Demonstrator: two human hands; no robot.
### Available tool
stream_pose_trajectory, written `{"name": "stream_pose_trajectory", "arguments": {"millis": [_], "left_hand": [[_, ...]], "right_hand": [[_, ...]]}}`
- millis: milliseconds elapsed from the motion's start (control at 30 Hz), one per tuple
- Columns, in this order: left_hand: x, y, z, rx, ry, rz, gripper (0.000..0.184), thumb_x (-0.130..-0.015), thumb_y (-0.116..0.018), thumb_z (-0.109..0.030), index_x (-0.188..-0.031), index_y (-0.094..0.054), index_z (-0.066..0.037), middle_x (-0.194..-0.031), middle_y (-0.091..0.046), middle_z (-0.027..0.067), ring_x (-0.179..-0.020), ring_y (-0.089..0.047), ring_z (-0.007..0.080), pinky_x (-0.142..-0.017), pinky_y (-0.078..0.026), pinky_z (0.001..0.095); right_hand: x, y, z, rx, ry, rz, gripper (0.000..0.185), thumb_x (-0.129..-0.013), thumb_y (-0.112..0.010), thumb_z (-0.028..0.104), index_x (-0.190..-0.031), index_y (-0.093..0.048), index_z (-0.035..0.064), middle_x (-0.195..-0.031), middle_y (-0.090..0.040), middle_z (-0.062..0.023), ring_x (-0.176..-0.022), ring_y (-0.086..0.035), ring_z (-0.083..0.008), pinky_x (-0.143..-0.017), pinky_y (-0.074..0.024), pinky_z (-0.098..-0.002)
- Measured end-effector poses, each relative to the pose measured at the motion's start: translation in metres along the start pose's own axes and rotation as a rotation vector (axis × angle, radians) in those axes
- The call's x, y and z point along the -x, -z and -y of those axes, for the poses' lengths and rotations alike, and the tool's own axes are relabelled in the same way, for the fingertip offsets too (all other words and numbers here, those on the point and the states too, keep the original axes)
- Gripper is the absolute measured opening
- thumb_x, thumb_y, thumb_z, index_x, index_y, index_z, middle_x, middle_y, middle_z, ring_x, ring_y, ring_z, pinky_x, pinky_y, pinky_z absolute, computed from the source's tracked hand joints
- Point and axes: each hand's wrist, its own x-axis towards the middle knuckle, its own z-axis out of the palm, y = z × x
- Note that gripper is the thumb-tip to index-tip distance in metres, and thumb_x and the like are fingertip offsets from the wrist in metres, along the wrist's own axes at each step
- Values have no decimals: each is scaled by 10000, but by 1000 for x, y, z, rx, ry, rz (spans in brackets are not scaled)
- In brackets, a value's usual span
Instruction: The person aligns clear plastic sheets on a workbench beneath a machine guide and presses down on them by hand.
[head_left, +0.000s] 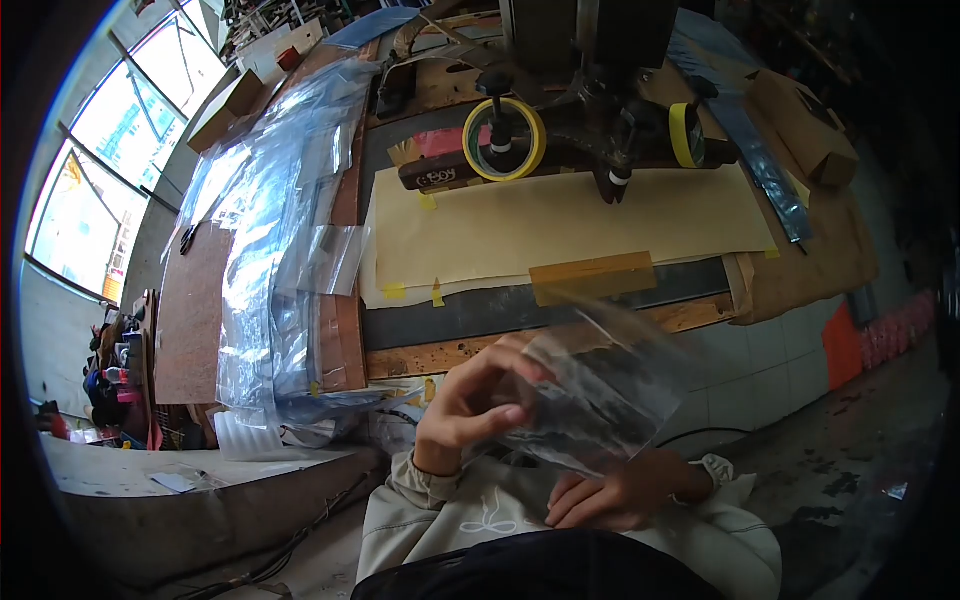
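Observation:
A clear plastic sheet or bag (610,385) is held up in front of my lap, near the table's front edge. My left hand (475,405) has its thumb and fingers curved around the left side of the plastic. My right hand (620,492) is lower, by the bottom edge of the plastic, with its fingers bent together; what it grips, if anything, is hidden. Beyond them, cream paper (560,220) lies on the table under a dark machine bar (435,172), with an amber strip (592,278) at its front edge.
Clear plastic bags (265,270) are heaped at the left. Two yellow tape rolls, one left (538,140) and one right (680,135), hang on the machine. A cardboard box (800,125) stands at the right, beside brown paper (825,245). Scissors (188,238) lie far left.

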Motion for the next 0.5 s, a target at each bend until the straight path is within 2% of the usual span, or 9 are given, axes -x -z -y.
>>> {"name": "stream_pose_trajectory", "arguments": {"millis": [100,200,233,300,333,400,433,467,500], "left_hand": [[11,-3,4,-177,-211,21,362,-761,-580,99,-1111,-531,18,-1158,-533,179,-1077,-534,229,-771,-503,265],[13,-17,9,-365,-116,-105,367,-768,-594,79,-1123,-530,9,-1169,-533,185,-1070,-550,242,-744,-514,273],[17,-21,18,-397,-3,-237,368,-776,-605,60,-1131,-526,4,-1174,-550,161,-1048,-575,226,-708,-513,265],[20,-16,32,-463,144,-277,368,-776,-605,59,-1130,-521,0,-1152,-568,143,-1013,-592,216,-727,-502,260],[21,-14,39,-493,220,-297,368,-776,-605,58,-1130,-519,-1,-1141,-577,134,-995,-601,211,-736,-497,258],[22,-12,52,-628,202,-268,301,-792,-602,52,-1072,-499,10,-1077,-596,118,-927,-604,174,-735,-486,253],[25,-11,58,-677,196,-248,279,-802,-596,55,-1055,-487,12,-1062,-591,118,-897,-598,139,-712,-486,245],[28,-10,62,-726,190,-229,258,-813,-590,59,-1039,-475,15,-1047,-587,118,-867,-593,104,-690,-485,236],[34,-9,61,-786,283,-223,258,-823,-596,44,-1036,-452,19,-962,-614,134,-866,-612,95,-645,-487,234]], "right_hand": [[17,31,-6,-188,1,-81,128,-714,-626,50,-828,-637,-9,-902,-656,-67,-902,-622,-171,-669,-527,-285],[44,43,-26,-520,-106,-280,163,-834,-601,96,-925,-586,-39,-758,-605,-135,-739,-634,-254,-739,-550,-407],[44,40,-32,-608,-104,-498,188,-837,-614,123,-930,-561,-31,-729,-579,-120,-721,-626,-243,-726,-555,-403],[37,31,-41,-777,-95,-934,252,-842,-639,177,-938,-510,-16,-671,-528,-90,-684,-611,-221,-699,-566,-394],[32,29,-46,-604,-221,-1019,267,-847,-642,192,-945,-489,-3,-654,-501,-76,-669,-601,-203,-681,-568,-379],[27,27,-56,-238,-472,-1161,300,-855,-648,221,-959,-447,24,-620,-446,-47,-639,-582,-168,-643,-574,-348],[30,25,-63,-101,-531,-1152,315,-865,-637,175,-1034,-416,26,-656,-522,-68,-629,-595,-135,-607,-564,-284],[30,25,-66,-70,-564,-1156,287,-871,-624,149,-1028,-420,23,-671,-545,-72,-627,-602,-133,-600,-561,-278],[29,25,-67,-40,-596,-1158,258,-877,-610,122,-1022,-424,19,-687,-568,-77,-626,-608,-132,-592,-558,-272]]}}
